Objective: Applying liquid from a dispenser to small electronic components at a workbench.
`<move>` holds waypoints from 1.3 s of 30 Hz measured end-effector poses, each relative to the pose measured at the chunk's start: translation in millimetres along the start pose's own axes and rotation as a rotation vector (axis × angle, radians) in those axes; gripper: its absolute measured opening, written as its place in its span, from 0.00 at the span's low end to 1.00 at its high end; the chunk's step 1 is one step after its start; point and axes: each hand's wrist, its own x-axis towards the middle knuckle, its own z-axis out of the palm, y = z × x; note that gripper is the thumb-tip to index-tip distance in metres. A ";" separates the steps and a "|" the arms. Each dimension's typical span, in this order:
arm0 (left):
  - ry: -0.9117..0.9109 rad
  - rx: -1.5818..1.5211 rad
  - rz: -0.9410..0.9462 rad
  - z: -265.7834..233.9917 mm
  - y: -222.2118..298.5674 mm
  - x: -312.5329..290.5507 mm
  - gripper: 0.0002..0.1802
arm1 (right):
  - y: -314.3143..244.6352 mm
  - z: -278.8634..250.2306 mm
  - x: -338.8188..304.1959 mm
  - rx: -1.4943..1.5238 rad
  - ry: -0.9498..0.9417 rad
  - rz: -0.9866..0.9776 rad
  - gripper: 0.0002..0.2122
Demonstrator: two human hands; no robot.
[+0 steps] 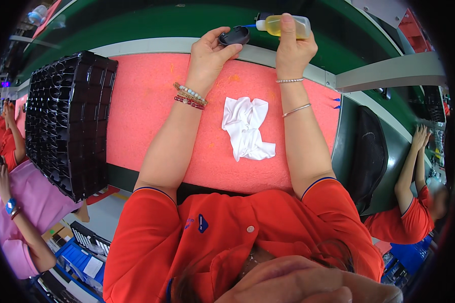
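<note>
Right, so the black part (234, 36) is up past the mat's (151, 101) far edge, in the left hand (211, 55). That hand is partly closed: thumb on the near side, fingers round the left, hollow side looking roughly up. The bottle (275, 25) is just to its right, long axis running side to side, with the blue nozzle (246, 26) pointing left at the part's rim. Can't tell if the tip actually touches. Right hand (294, 50) has the bottle, closed around it, thumb across the front, other fingers mostly hidden behind. White cloth (245, 129) is crumpled between the forearms, a bit right of the mat's middle; black trays (93, 116) sit along the left edge.
</note>
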 end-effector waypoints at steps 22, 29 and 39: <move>0.000 0.040 -0.003 0.7 0.8 -0.1 0.24 | 3.5 3.1 -2.7 -0.091 -0.033 -0.041 0.16; 0.009 0.069 -0.011 1.6 3.7 -1.2 0.25 | 1.1 -15.7 25.4 0.332 0.284 0.374 0.18; 0.006 1.091 0.327 38.7 -7.6 48.1 0.26 | 16.4 -29.9 32.8 0.581 0.516 0.662 0.21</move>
